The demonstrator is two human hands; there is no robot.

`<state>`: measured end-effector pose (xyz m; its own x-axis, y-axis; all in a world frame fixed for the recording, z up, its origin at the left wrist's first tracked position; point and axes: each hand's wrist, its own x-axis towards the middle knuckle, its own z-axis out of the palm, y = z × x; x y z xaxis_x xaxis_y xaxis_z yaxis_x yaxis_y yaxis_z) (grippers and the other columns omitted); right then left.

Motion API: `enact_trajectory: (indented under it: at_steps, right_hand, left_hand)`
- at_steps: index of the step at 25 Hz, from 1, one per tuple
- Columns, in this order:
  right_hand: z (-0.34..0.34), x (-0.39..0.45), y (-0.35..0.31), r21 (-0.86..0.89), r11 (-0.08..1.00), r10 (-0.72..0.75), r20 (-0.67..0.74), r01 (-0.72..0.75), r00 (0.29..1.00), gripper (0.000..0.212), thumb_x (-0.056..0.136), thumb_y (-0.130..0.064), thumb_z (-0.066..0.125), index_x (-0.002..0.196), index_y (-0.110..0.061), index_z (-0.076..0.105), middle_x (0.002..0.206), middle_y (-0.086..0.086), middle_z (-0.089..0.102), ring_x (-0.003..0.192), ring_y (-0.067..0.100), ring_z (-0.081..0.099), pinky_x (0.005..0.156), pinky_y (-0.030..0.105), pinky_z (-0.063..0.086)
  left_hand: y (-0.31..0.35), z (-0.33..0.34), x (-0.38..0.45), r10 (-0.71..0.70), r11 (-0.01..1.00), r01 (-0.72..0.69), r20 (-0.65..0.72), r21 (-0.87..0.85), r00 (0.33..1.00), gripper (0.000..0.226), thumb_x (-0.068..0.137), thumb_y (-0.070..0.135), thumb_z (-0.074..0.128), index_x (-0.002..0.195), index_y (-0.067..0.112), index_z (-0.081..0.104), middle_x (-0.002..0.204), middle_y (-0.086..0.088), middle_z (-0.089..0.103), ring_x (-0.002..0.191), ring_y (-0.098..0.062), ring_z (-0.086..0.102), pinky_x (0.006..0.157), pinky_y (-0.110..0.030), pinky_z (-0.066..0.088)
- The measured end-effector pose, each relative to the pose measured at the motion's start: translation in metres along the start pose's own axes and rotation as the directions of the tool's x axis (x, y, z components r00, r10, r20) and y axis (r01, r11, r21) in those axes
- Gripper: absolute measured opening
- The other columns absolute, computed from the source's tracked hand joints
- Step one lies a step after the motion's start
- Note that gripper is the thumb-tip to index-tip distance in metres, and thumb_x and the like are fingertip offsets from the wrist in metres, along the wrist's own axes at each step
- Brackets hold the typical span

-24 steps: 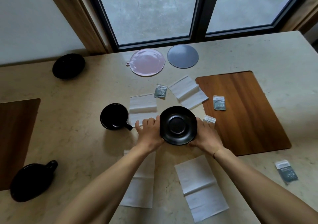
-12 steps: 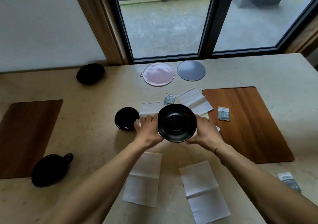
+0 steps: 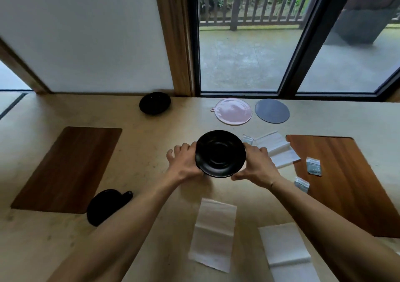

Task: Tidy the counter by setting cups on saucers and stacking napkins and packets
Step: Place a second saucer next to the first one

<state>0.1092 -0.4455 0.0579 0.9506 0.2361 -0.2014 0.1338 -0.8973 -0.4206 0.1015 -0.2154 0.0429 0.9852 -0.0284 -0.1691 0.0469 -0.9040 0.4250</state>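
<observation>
Pink disc [image 3: 232,111], grey disc [image 3: 272,110], wooden mats [image 3: 67,169]

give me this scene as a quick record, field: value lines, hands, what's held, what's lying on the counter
left hand: left hand grips the left rim of the saucer
right hand: right hand grips the right rim
held item: black saucer, held between both hands, tilted toward the camera
cup: black cup lies near left, beside the left wooden mat
napkins: near napkin, right napkin, far napkin
packets: one packet on the right wooden mat
back: pink disc, grey disc, black bowl
</observation>
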Motion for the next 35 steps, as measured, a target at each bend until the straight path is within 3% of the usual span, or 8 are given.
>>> enact_trajectory:
  at_steps: [8, 16, 26, 31, 35]
  right_hand:
    - [0.027, 0.032, -0.093, 0.055, 0.998, 0.021, 0.011, -0.022, 1.0, 0.094, 0.052, -0.047, 0.084, 0.132, -0.026, 0.04, 0.117, 0.003, 0.054, 0.109, 0.027, 0.04, 0.081, 0.042, 0.044]
    - [0.043, 0.065, -0.147, 0.086, 0.996, 0.023, -0.011, -0.022, 1.0, 0.093, 0.057, -0.04, 0.085, 0.135, -0.024, 0.037, 0.119, 0.005, 0.052, 0.11, 0.024, 0.035, 0.084, 0.039, 0.041]
    - [0.037, 0.135, -0.138, 0.063, 0.998, 0.022, 0.017, -0.023, 1.0, 0.093, 0.059, -0.036, 0.088, 0.136, -0.023, 0.038, 0.122, 0.002, 0.052, 0.107, 0.019, 0.034, 0.09, 0.04, 0.042]
    - [0.047, 0.186, -0.108, 0.035, 0.999, -0.02, 0.056, 0.018, 0.998, 0.089, 0.05, -0.053, 0.085, 0.128, -0.029, 0.047, 0.116, -0.003, 0.058, 0.108, 0.026, 0.048, 0.086, 0.042, 0.041]
    - [0.045, 0.225, -0.09, 0.04, 0.999, -0.017, 0.059, 0.015, 0.998, 0.076, 0.054, -0.042, 0.089, 0.12, -0.027, 0.056, 0.111, -0.008, 0.056, 0.105, 0.022, 0.048, 0.092, 0.04, 0.033]
  left_hand:
    - [-0.086, -0.057, -0.001, 0.002, 1.0, -0.002, 0.015, 0.013, 1.0, 0.068, 0.064, 0.033, 0.066, 0.125, 0.026, 0.039, 0.103, 0.004, 0.037, 0.106, -0.026, 0.038, 0.104, -0.053, 0.029]
    - [-0.151, -0.085, 0.026, 0.064, 0.998, -0.063, 0.039, -0.032, 0.997, 0.066, 0.065, 0.034, 0.067, 0.123, 0.026, 0.038, 0.107, 0.002, 0.039, 0.108, -0.026, 0.041, 0.102, -0.054, 0.032]
    - [-0.157, -0.081, 0.095, 0.037, 0.999, -0.037, 0.021, -0.027, 0.999, 0.063, 0.063, 0.033, 0.069, 0.119, 0.026, 0.041, 0.105, 0.003, 0.044, 0.098, -0.018, 0.043, 0.093, -0.044, 0.04]
    - [-0.155, -0.062, 0.143, 0.026, 0.999, -0.027, 0.062, 0.016, 0.998, 0.068, 0.063, 0.036, 0.068, 0.124, 0.022, 0.041, 0.109, 0.0, 0.045, 0.105, -0.023, 0.046, 0.096, -0.046, 0.038]
    - [-0.151, -0.044, 0.19, 0.038, 0.999, -0.034, 0.087, -0.043, 0.995, 0.071, 0.059, 0.049, 0.067, 0.121, 0.025, 0.043, 0.113, -0.002, 0.05, 0.109, -0.024, 0.048, 0.097, -0.047, 0.041]
